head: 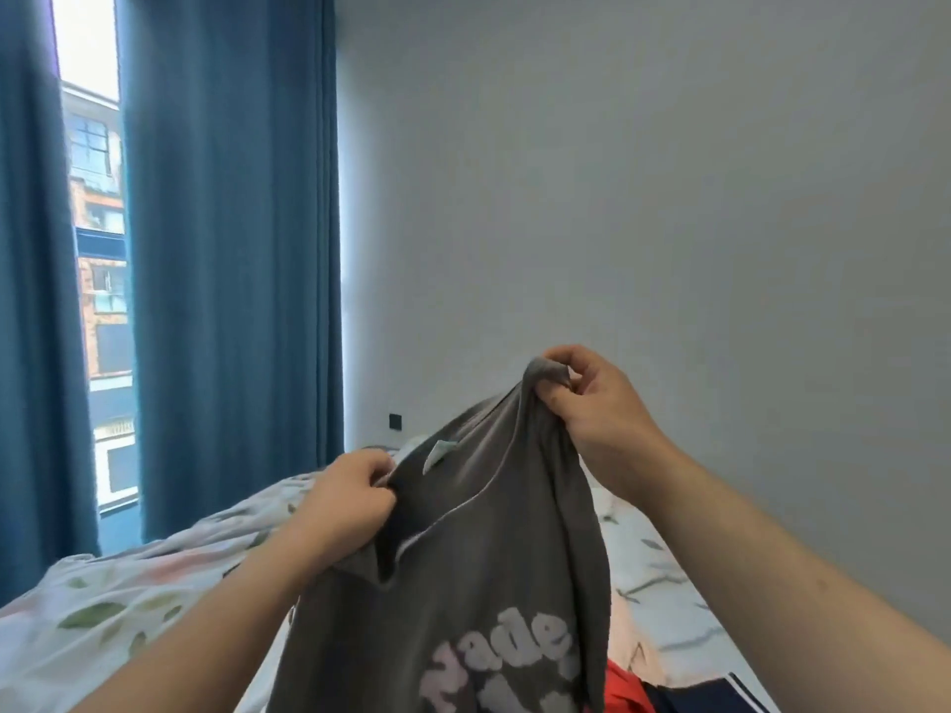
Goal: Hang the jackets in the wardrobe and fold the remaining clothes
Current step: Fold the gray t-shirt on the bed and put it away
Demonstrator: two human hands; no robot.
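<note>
A grey T-shirt [463,584] with pale pink puffy lettering hangs in the air in front of me, over the bed. My left hand [345,501] grips its neckline near the left shoulder. Higher up, my right hand [586,398] pinches the other shoulder between thumb and fingers. A small white label shows inside the collar. The shirt's lower part runs out of the frame at the bottom.
A bed [103,625] with a white, leaf-printed cover lies below. An orange-red garment [625,687] and a dark navy one with white stripes [715,694] lie on it at the lower right. Blue curtains [231,249] frame a window [98,280] on the left; a grey wall stands ahead.
</note>
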